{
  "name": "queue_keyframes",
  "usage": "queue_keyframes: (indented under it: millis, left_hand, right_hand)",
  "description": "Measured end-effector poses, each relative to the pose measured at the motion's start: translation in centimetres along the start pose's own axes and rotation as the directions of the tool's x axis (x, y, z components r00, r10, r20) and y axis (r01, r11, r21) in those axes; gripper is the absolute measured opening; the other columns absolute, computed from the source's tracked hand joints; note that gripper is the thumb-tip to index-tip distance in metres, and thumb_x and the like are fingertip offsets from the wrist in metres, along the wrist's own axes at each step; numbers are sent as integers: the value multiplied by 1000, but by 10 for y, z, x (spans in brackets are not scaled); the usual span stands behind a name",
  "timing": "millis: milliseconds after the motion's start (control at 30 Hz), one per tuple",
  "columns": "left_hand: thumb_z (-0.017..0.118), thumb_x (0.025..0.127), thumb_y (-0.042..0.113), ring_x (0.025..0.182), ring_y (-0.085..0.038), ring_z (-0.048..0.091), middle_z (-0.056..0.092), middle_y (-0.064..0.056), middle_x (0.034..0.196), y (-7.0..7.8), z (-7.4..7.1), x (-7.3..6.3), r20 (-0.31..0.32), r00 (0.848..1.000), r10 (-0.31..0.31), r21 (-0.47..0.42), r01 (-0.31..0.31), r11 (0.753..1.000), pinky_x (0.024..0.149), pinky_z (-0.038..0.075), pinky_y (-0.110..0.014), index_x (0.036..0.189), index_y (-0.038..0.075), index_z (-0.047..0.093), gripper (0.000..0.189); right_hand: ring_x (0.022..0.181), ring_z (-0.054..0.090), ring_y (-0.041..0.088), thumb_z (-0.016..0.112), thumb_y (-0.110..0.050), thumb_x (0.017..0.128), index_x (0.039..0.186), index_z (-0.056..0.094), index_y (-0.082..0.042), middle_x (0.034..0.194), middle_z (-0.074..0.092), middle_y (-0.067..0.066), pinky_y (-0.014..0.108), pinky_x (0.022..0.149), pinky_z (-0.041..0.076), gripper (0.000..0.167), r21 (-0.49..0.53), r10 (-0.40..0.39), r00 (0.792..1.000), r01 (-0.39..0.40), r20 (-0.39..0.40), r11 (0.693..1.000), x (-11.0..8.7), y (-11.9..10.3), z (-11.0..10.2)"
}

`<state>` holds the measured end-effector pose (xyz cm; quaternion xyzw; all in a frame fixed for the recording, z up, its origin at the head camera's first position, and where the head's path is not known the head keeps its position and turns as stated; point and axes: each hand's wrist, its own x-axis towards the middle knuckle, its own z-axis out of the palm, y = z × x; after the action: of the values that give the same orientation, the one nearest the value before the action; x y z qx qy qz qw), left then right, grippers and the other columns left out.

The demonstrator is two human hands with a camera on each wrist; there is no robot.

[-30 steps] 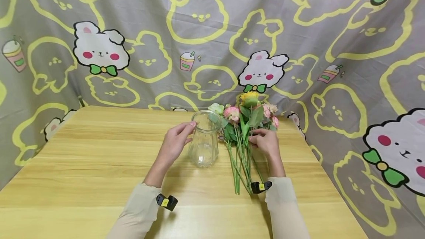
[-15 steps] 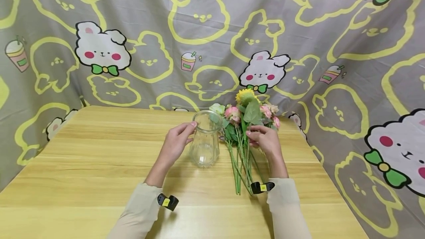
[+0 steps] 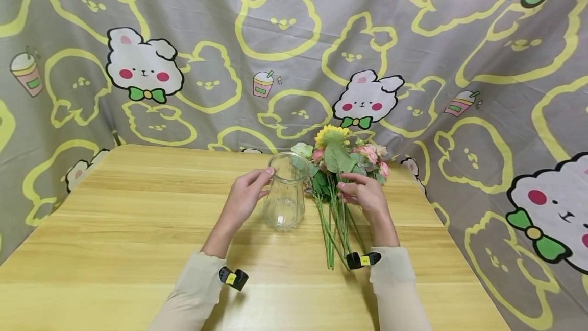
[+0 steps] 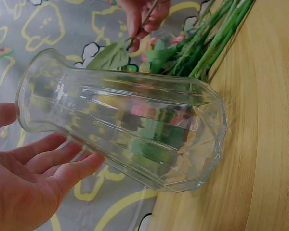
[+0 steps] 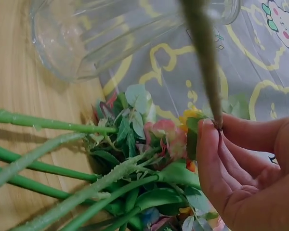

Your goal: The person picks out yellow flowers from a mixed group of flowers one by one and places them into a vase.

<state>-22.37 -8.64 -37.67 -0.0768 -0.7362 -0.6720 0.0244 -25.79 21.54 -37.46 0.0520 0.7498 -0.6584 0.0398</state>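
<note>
In the head view, a clear glass vase stands upright on the wooden table. My left hand touches its left side: in the left wrist view one fingertip meets the rim and the other fingers lie loosely along the neck and side. My right hand pinches the stem of a yellow sunflower, its head up and a broad leaf hanging below. The thumb and fingertips meet on this stem in the right wrist view. Behind it lies a bunch of artificial flowers with green stems pointing toward me.
The bunch sits just right of the vase, its blooms at the table's back edge. A grey curtain with yellow outlines and rabbit prints hangs behind and beside the table. Both wrists wear small black cameras.
The sunflower has moved left toward the vase, and its head now turns more away from me, in front of the pink blooms. The left hand and vase stay in place.
</note>
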Motion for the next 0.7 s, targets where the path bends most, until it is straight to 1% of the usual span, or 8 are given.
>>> queue_keyframes:
  millis: [100, 167, 333, 433, 567, 633, 700]
  left_hand:
    - [56, 100, 57, 125, -23, 59, 64, -6, 132, 0, 0, 1, -1, 1000, -2, 2, 2, 1000, 102, 58, -33, 129, 10, 67, 56]
    - [56, 100, 57, 125, -23, 59, 64, -6, 132, 0, 0, 1, 2, 1000, -1, 3, 1, 1000, 102, 58, -33, 129, 11, 67, 56]
    - [56, 100, 56, 125, -22, 59, 64, -6, 132, -1, -1, 1, 5, 1000, 0, -4, 0, 1000, 102, 58, -33, 129, 12, 68, 54]
    - [57, 100, 56, 124, -22, 59, 64, -6, 131, -1, -1, 1, 1, 1000, -2, -7, 2, 1000, 102, 57, -33, 128, 11, 68, 55]
    - [57, 100, 55, 124, -23, 59, 64, -7, 131, -2, -1, 1, -3, 1000, -4, -11, 4, 1000, 103, 58, -35, 129, 11, 68, 54]
    - [57, 100, 55, 124, -24, 59, 64, -8, 131, -2, 0, 1, -3, 1000, -2, -12, 2, 1000, 102, 58, -36, 129, 10, 68, 54]
    - [57, 100, 54, 124, -24, 60, 64, -8, 131, -2, 0, 2, -5, 1000, 1, -9, -1, 1000, 102, 58, -36, 129, 11, 68, 53]
  right_hand:
    - [74, 72, 15, 70, -7, 95, 138, 59, 1, 88, 73, 3, 28, 68, 64, 45, 28, 6, 1000, -6, -2, 1000, -1, -2, 2]
    - [74, 73, 15, 70, -8, 95, 136, 60, 0, 86, 73, 2, 29, 68, 65, 43, 24, 4, 1000, -4, -13, 1000, -2, -4, 3]
    - [75, 74, 15, 72, -11, 94, 133, 61, -1, 84, 72, -2, 33, 75, 66, 42, -6, -15, 999, 15, -29, 1000, -4, -7, 5]
    - [76, 73, 14, 72, -12, 94, 133, 60, 0, 84, 71, -2, 33, 78, 66, 42, -9, -23, 999, 22, -28, 1000, -5, -9, 7]
    - [76, 71, 14, 71, -11, 95, 133, 57, 3, 85, 71, -1, 28, 74, 65, 42, 1, -34, 999, 34, -18, 999, -6, -10, 9]
    - [75, 70, 13, 70, -11, 96, 132, 57, 4, 87, 71, 0, 29, 73, 65, 41, 7, -40, 999, 40, -14, 999, -6, -10, 9]
    - [74, 69, 12, 69, -10, 96, 131, 57, 4, 88, 70, 1, 32, 75, 66, 40, 0, -50, 999, 50, -10, 999, -6, -11, 10]
